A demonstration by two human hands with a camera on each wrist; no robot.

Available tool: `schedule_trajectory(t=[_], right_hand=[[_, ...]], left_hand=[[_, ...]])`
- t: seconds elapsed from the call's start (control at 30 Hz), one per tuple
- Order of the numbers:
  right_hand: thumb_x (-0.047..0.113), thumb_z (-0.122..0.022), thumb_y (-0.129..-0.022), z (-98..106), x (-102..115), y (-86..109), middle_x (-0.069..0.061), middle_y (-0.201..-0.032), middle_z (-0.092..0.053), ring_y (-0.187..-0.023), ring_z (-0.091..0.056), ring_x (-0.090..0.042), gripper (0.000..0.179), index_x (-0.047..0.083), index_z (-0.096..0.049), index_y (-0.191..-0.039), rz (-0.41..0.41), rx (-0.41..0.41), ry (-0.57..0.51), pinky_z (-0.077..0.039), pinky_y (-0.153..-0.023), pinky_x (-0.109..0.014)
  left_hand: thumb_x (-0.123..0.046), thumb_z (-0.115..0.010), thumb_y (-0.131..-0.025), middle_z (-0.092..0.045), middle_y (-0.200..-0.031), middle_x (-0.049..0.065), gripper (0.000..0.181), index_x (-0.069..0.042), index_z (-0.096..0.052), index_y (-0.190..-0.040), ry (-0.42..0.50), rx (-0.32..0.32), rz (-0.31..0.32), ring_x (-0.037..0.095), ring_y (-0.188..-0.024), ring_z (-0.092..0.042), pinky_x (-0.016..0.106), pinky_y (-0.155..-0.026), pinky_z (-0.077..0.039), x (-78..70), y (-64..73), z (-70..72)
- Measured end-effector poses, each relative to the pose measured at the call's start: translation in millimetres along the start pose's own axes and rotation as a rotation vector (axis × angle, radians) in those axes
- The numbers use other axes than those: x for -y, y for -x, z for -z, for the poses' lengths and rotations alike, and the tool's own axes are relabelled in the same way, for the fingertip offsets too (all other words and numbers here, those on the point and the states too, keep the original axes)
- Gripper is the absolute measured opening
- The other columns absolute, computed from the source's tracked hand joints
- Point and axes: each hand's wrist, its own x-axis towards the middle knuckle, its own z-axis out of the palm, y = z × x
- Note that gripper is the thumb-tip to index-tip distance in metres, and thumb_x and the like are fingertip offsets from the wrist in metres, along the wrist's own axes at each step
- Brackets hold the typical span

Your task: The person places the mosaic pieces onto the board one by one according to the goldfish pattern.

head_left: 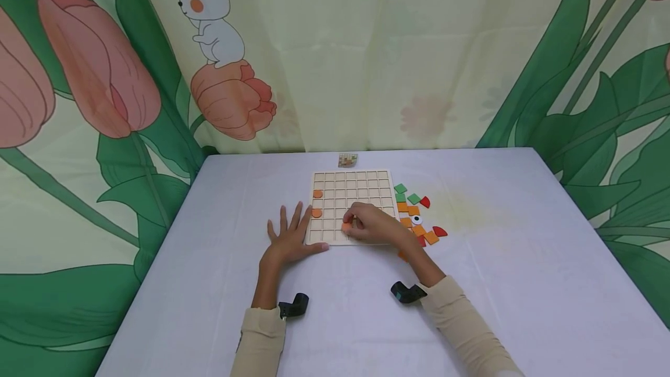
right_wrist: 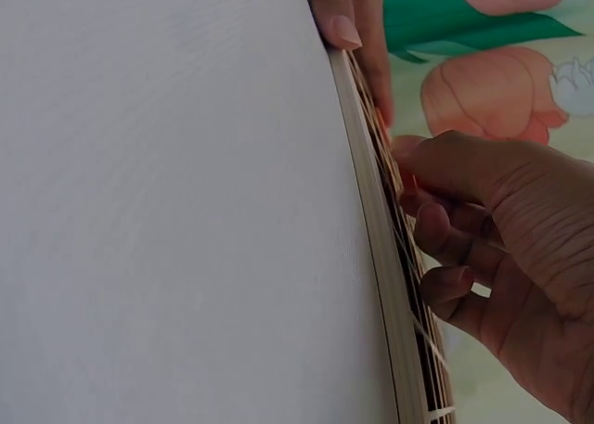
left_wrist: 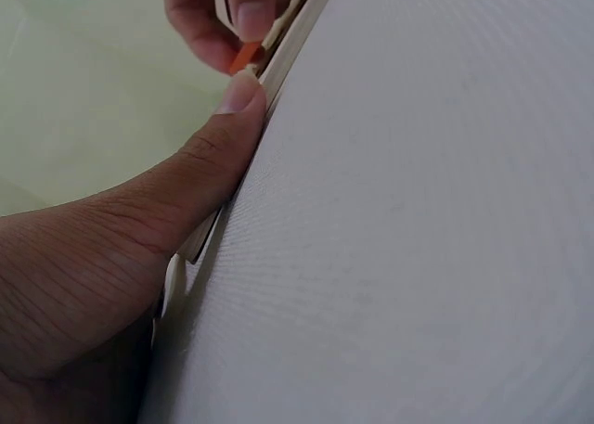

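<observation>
A pale wooden grid board (head_left: 327,236) lies on the table. Two orange rounded pieces (head_left: 316,213) sit in cells of its left column. My left hand (head_left: 287,244) rests at the board's lower left corner with fingers spread, its thumb along the near edge. Over the near rows, my right hand (head_left: 374,224) pinches an orange piece (head_left: 346,227) between thumb and fingers. In the left wrist view this orange piece (left_wrist: 244,57) stands tilted just beyond the left thumb. The right hand hides part of the board, and the held piece's full outline is not visible.
To the board's right lie loose orange squares (head_left: 431,237), green pieces (head_left: 414,198), red wedges (head_left: 439,231) and a white eye-like disc (head_left: 416,220). A small patterned card (head_left: 348,160) is behind the board. A printed curtain (head_left: 366,74) hangs beyond the white-covered table (head_left: 523,284).
</observation>
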Motion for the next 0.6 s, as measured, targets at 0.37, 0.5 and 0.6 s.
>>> schedule_trajectory(t=[0.37, 0.5, 0.6], right_hand=[[0.021, -0.069, -0.091, -14, 17, -18.7, 0.004, -0.091, -0.057, -0.07, -0.049, -0.008, 0.017, 0.011, -0.068, -0.105, 0.0, -0.051, 0.081, -0.043, -0.061, -0.022], [0.022, -0.069, -0.092, -18, 19, -23.7, 0.003, -0.095, -0.058, -0.071, -0.049, -0.008, 0.018, 0.01, -0.069, -0.105, -0.01, -0.08, 0.104, -0.043, -0.062, -0.022], [0.023, -0.069, -0.092, -21, 20, -26.3, 0.002, -0.095, -0.058, -0.071, -0.05, -0.009, 0.019, 0.009, -0.069, -0.105, -0.028, -0.079, 0.113, -0.044, -0.062, -0.022]], left_hand=[[-0.069, -0.065, -0.079, 0.003, -0.164, 0.007, 0.108, -0.022, -0.01, -0.159, 0.008, 0.007, -0.001, 0.04, -0.145, 0.02, 0.07, -0.106, 0.011, -2.1, 0.9, 3.3], [-0.072, -0.063, -0.078, 0.006, -0.164, 0.005, 0.109, -0.024, -0.006, -0.159, -0.007, 0.026, 0.009, 0.039, -0.145, 0.021, 0.069, -0.106, 0.011, -0.5, -1.5, 1.1], [-0.073, -0.062, -0.078, 0.008, -0.164, 0.003, 0.11, -0.025, -0.005, -0.159, -0.016, 0.033, 0.013, 0.038, -0.145, 0.022, 0.069, -0.106, 0.012, 1.4, -2.3, -0.6]])
